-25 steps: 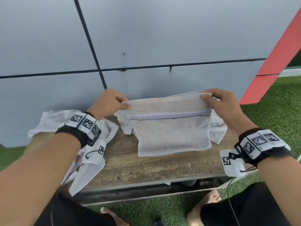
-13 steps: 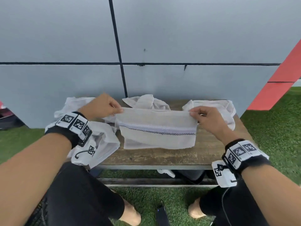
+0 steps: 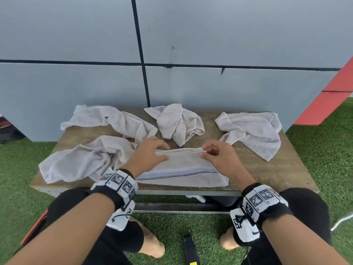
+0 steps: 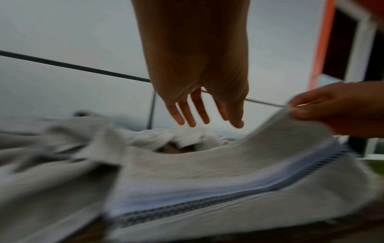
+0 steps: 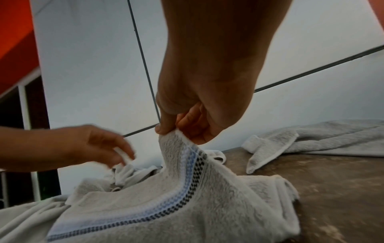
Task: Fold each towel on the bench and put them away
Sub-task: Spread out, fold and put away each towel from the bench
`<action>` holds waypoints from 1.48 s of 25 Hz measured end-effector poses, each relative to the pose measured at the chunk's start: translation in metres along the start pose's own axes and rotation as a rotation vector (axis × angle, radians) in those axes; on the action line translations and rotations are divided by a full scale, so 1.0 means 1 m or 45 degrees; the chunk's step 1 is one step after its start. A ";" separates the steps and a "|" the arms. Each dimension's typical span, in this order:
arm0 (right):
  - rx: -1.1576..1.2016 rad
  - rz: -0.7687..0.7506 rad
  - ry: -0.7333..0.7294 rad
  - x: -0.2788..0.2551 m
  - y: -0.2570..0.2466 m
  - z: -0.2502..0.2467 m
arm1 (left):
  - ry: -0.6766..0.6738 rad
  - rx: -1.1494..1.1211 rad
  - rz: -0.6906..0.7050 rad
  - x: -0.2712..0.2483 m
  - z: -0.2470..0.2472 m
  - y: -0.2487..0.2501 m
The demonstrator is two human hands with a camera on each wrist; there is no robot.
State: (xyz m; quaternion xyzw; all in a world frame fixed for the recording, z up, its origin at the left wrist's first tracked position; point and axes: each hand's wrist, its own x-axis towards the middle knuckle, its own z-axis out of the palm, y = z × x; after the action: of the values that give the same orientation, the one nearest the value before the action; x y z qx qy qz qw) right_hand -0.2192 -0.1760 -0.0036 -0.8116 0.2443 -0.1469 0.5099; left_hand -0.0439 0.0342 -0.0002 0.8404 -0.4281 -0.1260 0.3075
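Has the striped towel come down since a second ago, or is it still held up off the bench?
Yes. The striped towel has dropped onto the bench; only the right hand pinches its far corner, the left hand is open.

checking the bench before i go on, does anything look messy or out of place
Four towels lie crumpled and unfolded: two at the left, one at back centre, one at the right. The striped towel lies folded at the front edge, its right corner lifted.

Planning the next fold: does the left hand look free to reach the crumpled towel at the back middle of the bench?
Probably yes: the left hand is open and the crumpled towel lies uncovered just beyond it.
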 end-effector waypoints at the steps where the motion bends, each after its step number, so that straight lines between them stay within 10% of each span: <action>1: 0.023 -0.029 -0.020 0.000 -0.003 0.004 | -0.009 -0.078 0.121 0.002 0.009 0.019; 21: 0.850 0.284 -0.273 -0.002 -0.001 -0.003 | 0.136 -0.882 0.079 0.016 0.052 0.071; 37: 0.513 0.123 -0.029 -0.006 0.002 -0.010 | 0.228 -0.738 0.162 0.021 0.052 0.072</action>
State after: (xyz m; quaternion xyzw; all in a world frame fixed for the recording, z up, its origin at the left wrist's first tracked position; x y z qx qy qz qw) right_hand -0.2297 -0.1807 -0.0005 -0.6822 0.2428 -0.1591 0.6711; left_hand -0.1029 -0.0357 0.0054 0.6970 -0.3973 -0.1486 0.5781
